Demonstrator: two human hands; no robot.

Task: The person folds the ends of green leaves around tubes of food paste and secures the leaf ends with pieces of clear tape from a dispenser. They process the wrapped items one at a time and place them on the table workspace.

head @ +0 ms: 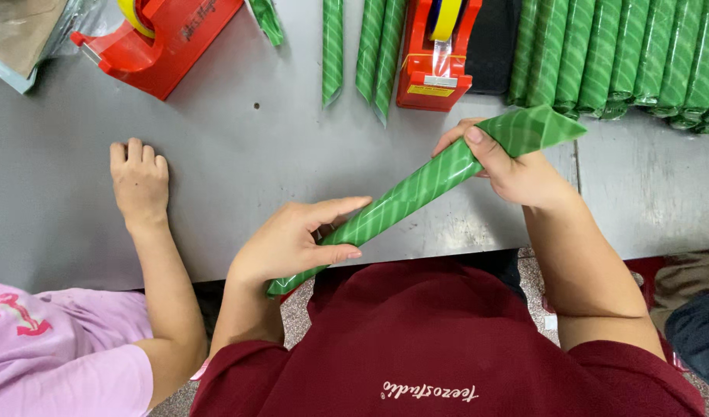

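- Fingers of the left hand [292, 243]: curled round the lower part of a green striped roll [416, 189], thumb on top, index stretched along its upper side; grasping.
- Fingers of the right hand [516, 166]: pinching the upper part of the same roll, thumb pressed on the wrapper just below its flattened, fanned-out end; grasping.
- Green striped roll: held slantwise above the near edge of the grey table [238, 162], low end towards the left hand and the maroon shirt [447, 347], high end up to the right. Its lowest tip is partly hidden behind the left hand; whether it touches the table cannot be told.
- Another person's hand [140, 181]: flat on the table, well apart to the left, fingers loosely bent, holding nothing; pink sleeve [61, 347] cut off at the frame edge.
- Red tape dispenser [433, 58]: just beyond the right hand, top cut off.
- Second red tape dispenser [161, 38]: far left, partly cut off.
- Row of finished green rolls [624, 54]: far right, upper ends out of frame.
- Loose green rolls [362, 50]: between the dispensers, tops cut off.
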